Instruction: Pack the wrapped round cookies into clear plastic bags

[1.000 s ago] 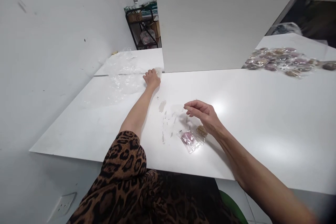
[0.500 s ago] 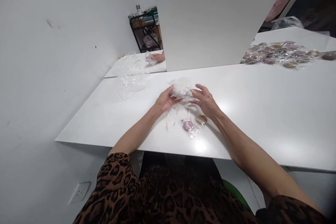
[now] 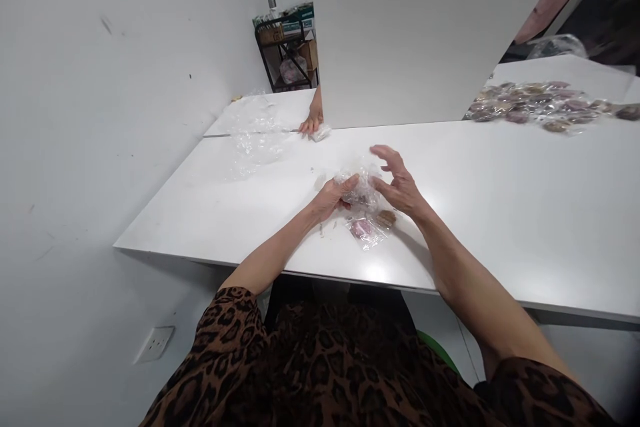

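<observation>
A crumpled bunch of clear plastic (image 3: 363, 187) is gripped by my left hand (image 3: 336, 197), the thumb lying over its near side. My right hand (image 3: 397, 181) is open at the right of the bunch, fingers spread and curved, with the thumb close to the plastic; whether it touches cannot be made out. Just below the bunch, on the table, lie a clear packet with a pink rounded item (image 3: 362, 228) and, beside it, a brown rounded item (image 3: 386, 219). Whatever may be inside the bunch is blurred.
A loose clear plastic sheet (image 3: 255, 147) lies on the left of the white table (image 3: 200, 213). Another person's hand (image 3: 313, 119) touches a small clear-wrapped bundle (image 3: 321, 133) by the upright panel (image 3: 415, 33). Many pink and brown packets (image 3: 540, 103) are heaped at the far right.
The plastic bunch in my left hand has come nearer the two packets, and its thumb now lies across it. The other person's hand has come down to the table edge with a clear bundle.
</observation>
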